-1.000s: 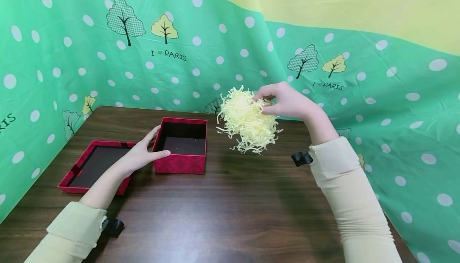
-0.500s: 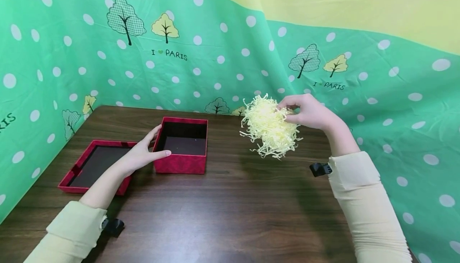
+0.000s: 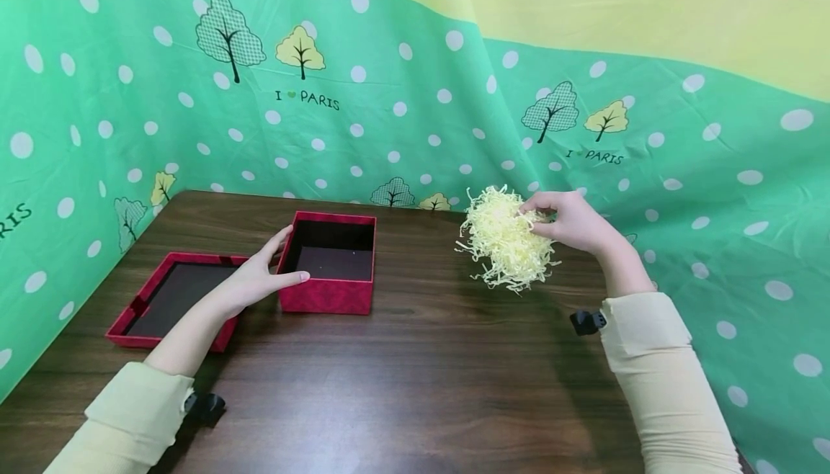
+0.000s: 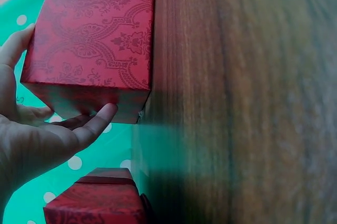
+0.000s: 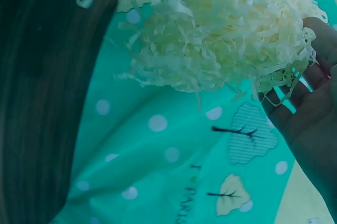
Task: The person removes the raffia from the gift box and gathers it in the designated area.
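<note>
A deep red patterned box (image 3: 326, 296) with a dark inside stands open-topped left of the table's middle. My left hand (image 3: 249, 283) holds its left end, thumb on the front and fingers along the far left side. The left wrist view shows the thumb against the patterned box (image 4: 89, 34). To the right, my right hand (image 3: 573, 223) pinches a fluffy clump of pale yellow shredded paper (image 3: 506, 240) above the table. Loose strands hang from the shredded paper (image 5: 221, 29) in the right wrist view, and it hides some of the fingertips.
A shallow red lid (image 3: 171, 301), dark side up, lies left of the box, partly behind the left forearm. The brown wooden table (image 3: 389, 387) extends forward and right. A green dotted curtain (image 3: 428, 121) hangs along the back and sides.
My right hand has moved right and lowered with the shredded paper, bringing it closer to the table. The left hand and red box have stayed in place.
</note>
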Demonstrator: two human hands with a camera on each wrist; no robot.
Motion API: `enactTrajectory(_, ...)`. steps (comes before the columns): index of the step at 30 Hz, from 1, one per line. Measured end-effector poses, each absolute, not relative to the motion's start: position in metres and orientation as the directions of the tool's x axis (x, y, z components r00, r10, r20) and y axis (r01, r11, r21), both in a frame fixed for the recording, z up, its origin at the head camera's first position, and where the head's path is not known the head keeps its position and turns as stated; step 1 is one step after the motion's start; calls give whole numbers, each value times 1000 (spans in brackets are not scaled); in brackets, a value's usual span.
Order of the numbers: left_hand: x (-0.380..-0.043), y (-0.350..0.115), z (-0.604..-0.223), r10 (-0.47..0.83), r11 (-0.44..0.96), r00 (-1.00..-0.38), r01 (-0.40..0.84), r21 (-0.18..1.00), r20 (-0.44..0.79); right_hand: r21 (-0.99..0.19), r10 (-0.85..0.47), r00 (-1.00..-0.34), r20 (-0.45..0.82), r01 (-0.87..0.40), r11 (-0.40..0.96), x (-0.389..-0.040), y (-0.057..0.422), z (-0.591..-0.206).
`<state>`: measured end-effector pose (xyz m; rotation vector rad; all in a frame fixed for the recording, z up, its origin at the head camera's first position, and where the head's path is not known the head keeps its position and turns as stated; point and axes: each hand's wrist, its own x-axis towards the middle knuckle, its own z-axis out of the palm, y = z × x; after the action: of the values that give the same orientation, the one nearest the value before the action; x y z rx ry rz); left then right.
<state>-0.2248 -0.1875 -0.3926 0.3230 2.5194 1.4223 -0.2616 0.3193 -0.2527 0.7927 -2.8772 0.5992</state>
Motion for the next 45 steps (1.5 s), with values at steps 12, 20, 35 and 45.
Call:
enactTrajectory(12, -224, -187, -392, 300, 516, -950, 84, 852, -88, -287, -460, -853, 248, -518, 806, -274, 341, -297)
enactTrajectory(20, -225, -187, -392, 304, 517, -949, 94, 851, -80, -338, -380, -893, 242, -445, 829, -278, 352, -323)
enactTrajectory(35, -226, -188, -392, 300, 523, -950, 90, 847, -85, -357, -386, -903, 188, -429, 830, -288, 360, -369)
enactTrajectory(45, -225, -187, -393, 297, 525, -951, 88, 847, -85, -403, -367, -916, 160, -401, 823, -292, 360, -393)
